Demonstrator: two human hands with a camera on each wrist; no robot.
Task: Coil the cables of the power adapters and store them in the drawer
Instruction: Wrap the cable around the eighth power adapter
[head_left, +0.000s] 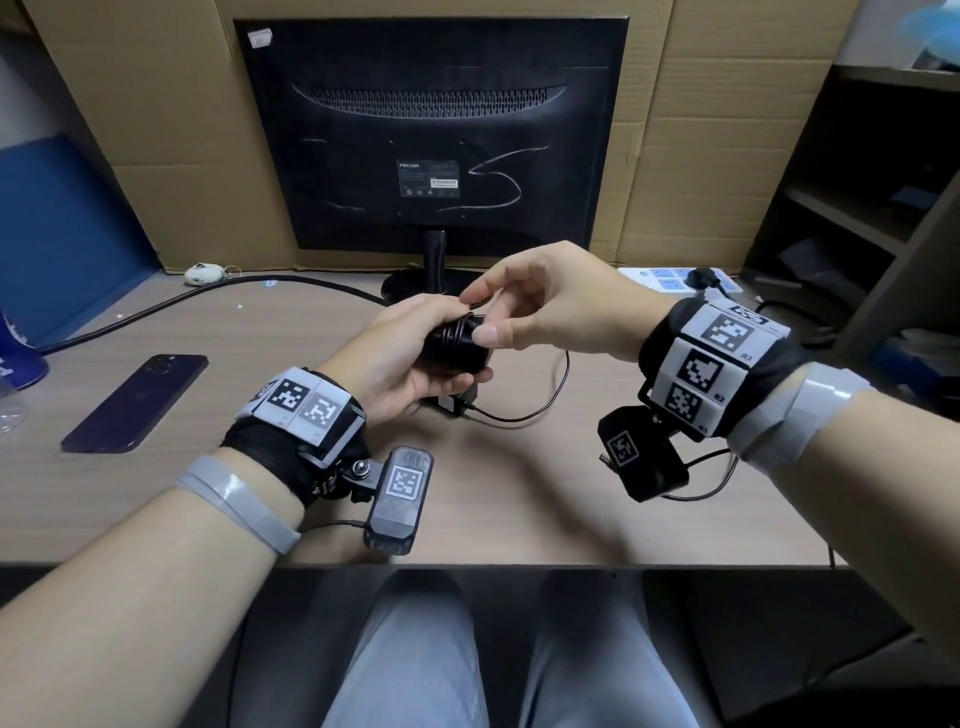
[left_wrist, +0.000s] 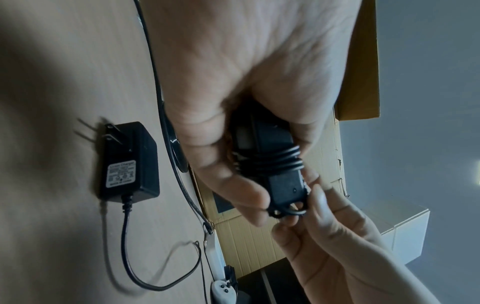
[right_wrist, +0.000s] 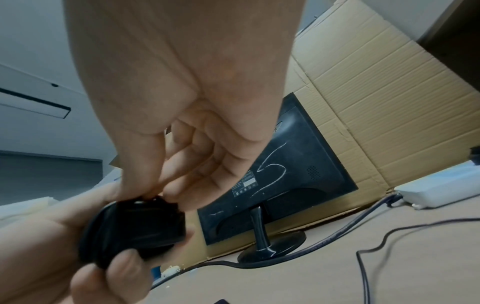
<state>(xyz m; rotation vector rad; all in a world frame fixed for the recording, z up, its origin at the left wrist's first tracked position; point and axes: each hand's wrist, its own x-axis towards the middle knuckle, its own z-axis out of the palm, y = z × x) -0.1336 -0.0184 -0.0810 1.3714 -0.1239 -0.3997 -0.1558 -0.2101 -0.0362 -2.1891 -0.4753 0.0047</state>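
Left hand (head_left: 400, 353) grips wrapped adapter (head_left: 454, 345) above desk (head_left: 519, 499); right hand (head_left: 545, 301) pinches its cable end. Monitor (head_left: 436, 135) behind, cardboard backing.

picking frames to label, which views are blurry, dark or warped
Head view: sharp and evenly lit, though wide-angle bending bows the desk edge. Left wrist view: dim with a blue cast, the spare adapter smeared by motion. Right wrist view: the left hand and held adapter blurred, the monitor tilted.
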